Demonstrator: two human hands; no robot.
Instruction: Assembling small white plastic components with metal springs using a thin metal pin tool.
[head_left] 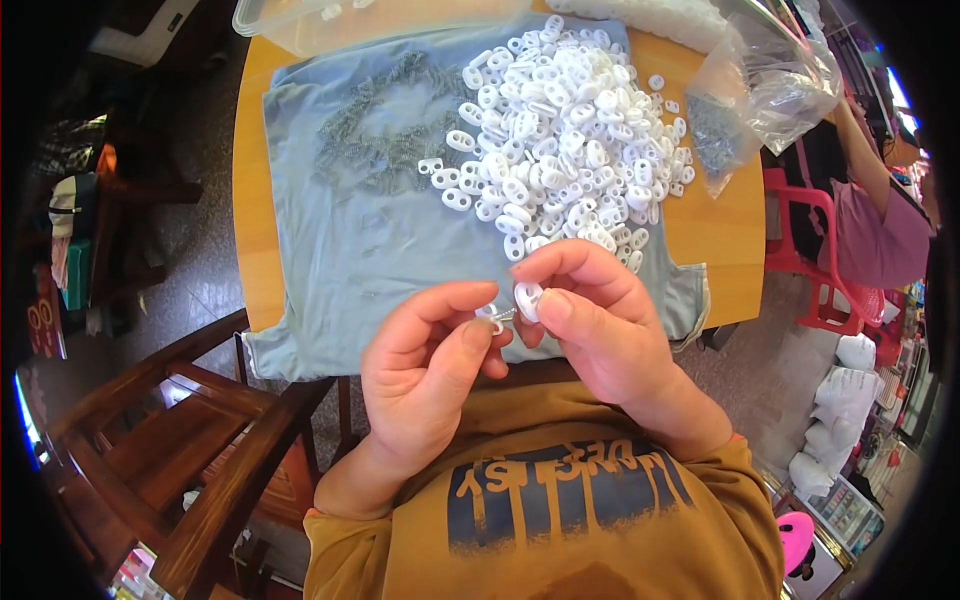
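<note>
My left hand (430, 365) pinches a small metal spring (497, 316) between thumb and forefinger. My right hand (600, 320) grips a small white plastic oval piece (527, 298), held right against the spring's end. Both hands hover over the near edge of a grey-blue cloth (350, 250) spread on a wooden table (730, 230). A large heap of the same white plastic pieces (565, 130) lies on the cloth beyond my right hand. A scatter of small metal springs (385, 130) lies on the cloth to the left of the heap.
A clear plastic bag (760, 90) with more springs sits at the table's right. A clear plastic tub (300, 25) stands at the far edge. A wooden chair (200, 430) is at my lower left. Another person (880, 220) sits by a red chair (810, 250) on the right.
</note>
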